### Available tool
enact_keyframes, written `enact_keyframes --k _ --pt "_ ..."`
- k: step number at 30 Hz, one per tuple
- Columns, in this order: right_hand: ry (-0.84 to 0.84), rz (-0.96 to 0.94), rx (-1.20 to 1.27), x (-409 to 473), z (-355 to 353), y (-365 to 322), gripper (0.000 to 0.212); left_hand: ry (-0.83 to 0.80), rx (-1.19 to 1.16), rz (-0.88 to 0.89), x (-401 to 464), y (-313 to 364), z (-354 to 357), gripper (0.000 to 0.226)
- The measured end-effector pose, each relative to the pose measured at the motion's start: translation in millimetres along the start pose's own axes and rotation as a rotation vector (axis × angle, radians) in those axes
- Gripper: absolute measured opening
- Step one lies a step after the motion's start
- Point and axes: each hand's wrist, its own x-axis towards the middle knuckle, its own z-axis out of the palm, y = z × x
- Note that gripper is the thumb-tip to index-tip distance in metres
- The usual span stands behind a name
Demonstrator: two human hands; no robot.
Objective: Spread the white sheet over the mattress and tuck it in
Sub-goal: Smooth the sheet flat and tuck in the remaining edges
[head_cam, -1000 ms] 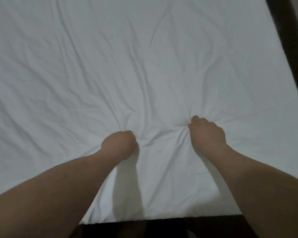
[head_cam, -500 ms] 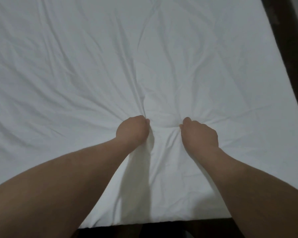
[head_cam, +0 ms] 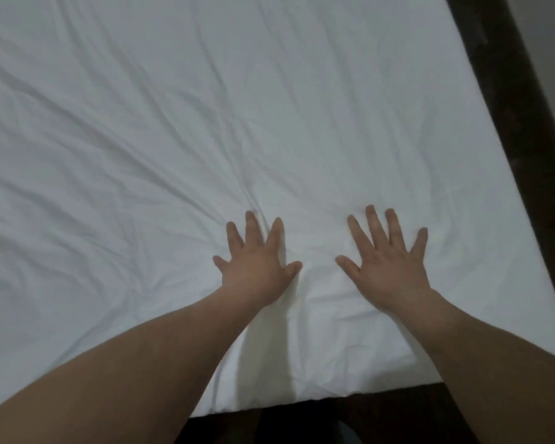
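The white sheet point(head_cam: 205, 116) covers the whole mattress in view, with creases fanning out to the left from where my hands lie. My left hand point(head_cam: 257, 261) lies flat on the sheet with its fingers spread, palm down. My right hand point(head_cam: 388, 261) lies flat beside it, fingers spread too, a short gap of sheet between the two thumbs. Neither hand holds any cloth. The sheet's near edge point(head_cam: 302, 402) runs along the front of the mattress; the mattress itself is hidden under the sheet.
A dark bed frame point(head_cam: 507, 100) runs along the right side of the mattress, with pale floor beyond it at the top right. Dark floor or frame point(head_cam: 334, 424) shows below the near edge.
Both hands gripped bunched sheet in fists before; now they have let go and lie flat with spread fingers. The bunched folds between them have flattened.
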Motion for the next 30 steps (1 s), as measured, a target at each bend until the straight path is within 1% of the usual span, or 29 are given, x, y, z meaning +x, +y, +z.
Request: enact_keyframes --k 3,7,9,11,13,15,17,18,20,26,28,30 --pt "-0.016 0.069 0.012 -3 4 23 0.082 0.026 -0.005 0.003 -6 4 5 0.087" --pt "-0.036 0.168 0.023 -19 8 60 0.085 0.015 0.057 0.037 -16 10 12 0.089" --pt "-0.088 0.212 0.053 -24 5 74 0.085 -0.001 0.073 0.052 -23 9 14 0.092" --pt "-0.103 0.257 0.088 -27 -1 71 0.084 -0.017 0.101 0.077 -35 10 18 0.098" --pt "-0.036 0.241 0.112 -34 -6 52 0.080 -0.027 0.127 0.088 -47 13 28 0.105" --pt "0.027 0.160 0.107 -49 1 33 0.076 -0.030 0.142 0.084 -56 21 40 0.112" --pt "-0.027 0.123 0.106 -66 20 29 0.077 -0.048 0.154 0.073 -63 35 51 0.120" --pt "-0.051 0.144 0.108 -77 31 33 0.078 -0.065 0.156 0.073 -67 42 57 0.123" --pt "-0.043 0.203 0.123 -91 45 50 0.080 -0.082 0.162 0.086 -71 52 64 0.127" --pt "-0.007 0.468 0.217 -131 68 113 0.081 -0.087 0.356 0.267 -82 75 78 0.129" --pt "-0.035 0.574 0.282 -152 77 139 0.082 -0.121 0.451 0.384 -88 86 83 0.126" --pt "-0.094 0.642 0.344 -171 82 164 0.083 -0.177 0.569 0.585 -90 99 87 0.114"
